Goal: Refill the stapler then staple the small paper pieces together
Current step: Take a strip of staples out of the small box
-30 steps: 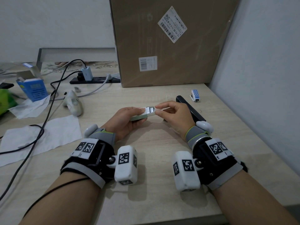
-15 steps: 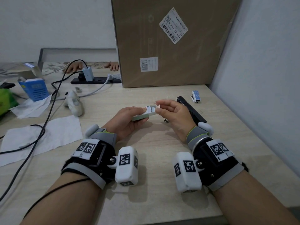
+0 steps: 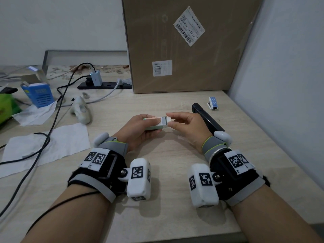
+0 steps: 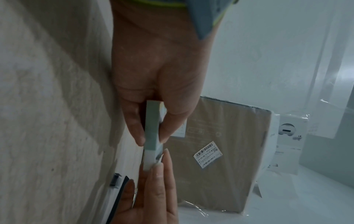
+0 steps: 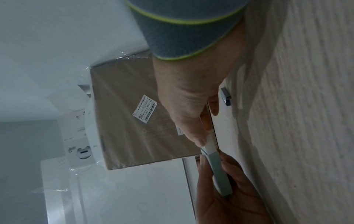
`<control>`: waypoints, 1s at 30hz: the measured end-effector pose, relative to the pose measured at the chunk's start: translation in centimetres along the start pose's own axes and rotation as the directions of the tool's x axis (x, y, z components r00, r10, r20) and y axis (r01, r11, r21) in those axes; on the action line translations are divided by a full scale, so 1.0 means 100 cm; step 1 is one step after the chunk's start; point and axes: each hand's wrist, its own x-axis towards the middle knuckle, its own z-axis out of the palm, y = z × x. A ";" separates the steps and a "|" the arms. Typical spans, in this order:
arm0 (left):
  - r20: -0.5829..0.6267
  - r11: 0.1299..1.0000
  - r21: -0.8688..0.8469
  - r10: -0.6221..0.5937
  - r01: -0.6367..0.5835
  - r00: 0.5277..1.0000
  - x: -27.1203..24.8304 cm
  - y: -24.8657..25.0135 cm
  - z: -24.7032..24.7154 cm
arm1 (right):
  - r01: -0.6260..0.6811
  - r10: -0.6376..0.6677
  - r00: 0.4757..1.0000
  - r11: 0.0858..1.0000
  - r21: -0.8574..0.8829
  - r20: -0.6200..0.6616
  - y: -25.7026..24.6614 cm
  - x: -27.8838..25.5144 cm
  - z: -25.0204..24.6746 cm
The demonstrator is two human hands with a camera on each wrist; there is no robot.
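I hold a small staple box [image 3: 163,122] over the middle of the desk; it has a pale green sleeve and a white inner tray. My left hand [image 3: 152,125] grips the green sleeve [image 4: 152,128], thumb on top and fingers beneath. My right hand [image 3: 171,120] pinches the white tray end [image 5: 210,144] between thumb and fingertips [image 4: 159,166]. A small grey metal strip [image 4: 115,180], apparently staples, lies on the desk under my right hand [image 5: 205,136]. The little blue-and-white dotted stapler [image 3: 213,103] lies untouched at the far right near the wall.
A long black object [image 3: 206,120] lies just right of my right hand. A big cardboard box [image 3: 184,46] stands at the back. On the left are white paper sheets [image 3: 52,146], black cables [image 3: 52,123], a white handheld device [image 3: 81,111] and a blue box [image 3: 39,94].
My right fingers have moved from a small flap at the box's end to a pinch on the white tray end. The box now lies a little more level between my hands.
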 end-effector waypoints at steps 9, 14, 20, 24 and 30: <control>0.057 1.000 0.022 -0.021 0.020 0.998 -0.005 0.000 0.005 | 0.055 -0.049 0.998 0.985 -0.165 0.037 0.001 0.000 0.001; 0.086 0.999 0.035 -0.028 0.025 0.996 -0.006 0.000 0.007 | 0.046 -0.038 0.998 0.985 -0.165 0.051 0.001 0.000 0.000; 0.072 0.997 0.073 -0.041 0.035 0.997 -0.008 0.000 0.009 | 0.005 0.007 0.995 0.993 -0.119 0.097 -0.002 -0.002 0.001; 0.140 0.982 0.176 -0.093 0.067 0.986 -0.009 0.002 0.010 | -0.018 0.032 0.987 0.995 -0.093 0.156 -0.007 -0.005 0.001; 0.193 0.967 0.231 -0.154 0.107 0.969 -0.008 0.002 0.011 | -0.067 0.076 0.961 0.997 -0.045 0.265 -0.012 -0.009 0.005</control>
